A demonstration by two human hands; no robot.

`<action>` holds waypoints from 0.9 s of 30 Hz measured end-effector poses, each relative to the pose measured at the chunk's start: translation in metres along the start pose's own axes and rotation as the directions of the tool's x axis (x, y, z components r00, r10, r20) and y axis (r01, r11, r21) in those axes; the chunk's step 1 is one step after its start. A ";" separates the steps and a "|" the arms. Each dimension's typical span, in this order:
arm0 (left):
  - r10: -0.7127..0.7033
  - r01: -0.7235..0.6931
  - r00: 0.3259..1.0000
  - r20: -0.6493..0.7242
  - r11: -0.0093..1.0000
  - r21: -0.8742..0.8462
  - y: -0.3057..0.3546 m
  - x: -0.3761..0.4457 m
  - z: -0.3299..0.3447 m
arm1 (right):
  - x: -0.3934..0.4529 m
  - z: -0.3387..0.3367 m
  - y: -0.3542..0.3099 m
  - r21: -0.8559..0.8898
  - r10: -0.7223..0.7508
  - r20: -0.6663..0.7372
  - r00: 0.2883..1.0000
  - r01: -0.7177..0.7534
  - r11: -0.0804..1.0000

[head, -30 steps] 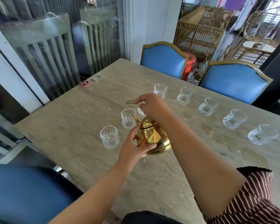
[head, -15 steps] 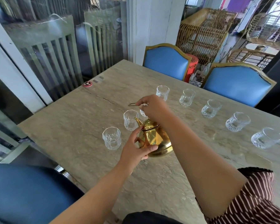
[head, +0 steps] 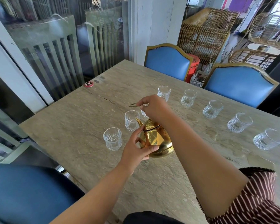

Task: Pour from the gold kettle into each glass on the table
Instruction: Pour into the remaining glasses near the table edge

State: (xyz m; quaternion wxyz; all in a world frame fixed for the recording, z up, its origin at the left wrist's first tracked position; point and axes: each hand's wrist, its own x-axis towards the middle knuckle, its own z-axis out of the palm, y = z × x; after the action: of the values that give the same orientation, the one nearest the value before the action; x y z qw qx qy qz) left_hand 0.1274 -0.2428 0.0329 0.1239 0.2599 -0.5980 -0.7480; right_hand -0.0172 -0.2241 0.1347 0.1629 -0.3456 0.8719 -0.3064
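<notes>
Gripping: right hand (head: 153, 107) is closed around the thin wire handle of the gold kettle (head: 157, 139), lifting it from above.
Steadying: left hand (head: 136, 151) has fingers partly curled, thumb and fingertips pressed on the kettle's near side by the lid.
Kettle: tilted, spout over the second glass (head: 131, 120), just beyond the left hand.
Change: kettle and hands sit much as half a second ago; the tilt looks the same.
Glasses: first glass (head: 112, 139) to the left hand's left; the others curve away past the right hand.
Surface: stone table (head: 71, 126).
Room: blue chairs (head: 167, 62) beyond, glass wall at left.
</notes>
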 end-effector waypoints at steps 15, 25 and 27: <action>-0.005 0.006 1.000 -0.019 0.997 0.078 -0.011 0.004 -0.003 | -0.004 0.003 0.005 0.022 0.007 -0.012 1.000 -0.007 1.000; 0.150 -0.127 0.989 -0.022 0.898 0.420 -0.023 0.007 -0.011 | -0.034 0.007 0.030 0.303 0.006 -0.120 0.993 0.031 0.952; 0.177 -0.148 0.984 -0.015 0.863 0.484 -0.024 0.003 -0.011 | -0.043 0.008 0.035 0.374 0.033 -0.127 0.991 0.018 0.927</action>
State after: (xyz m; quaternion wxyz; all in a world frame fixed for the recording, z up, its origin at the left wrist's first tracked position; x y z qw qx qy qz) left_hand 0.1338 -0.2475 0.0071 0.1354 0.2530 -0.7807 -0.5552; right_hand -0.0002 -0.1768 0.1086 0.1693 -0.2839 0.8075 -0.4884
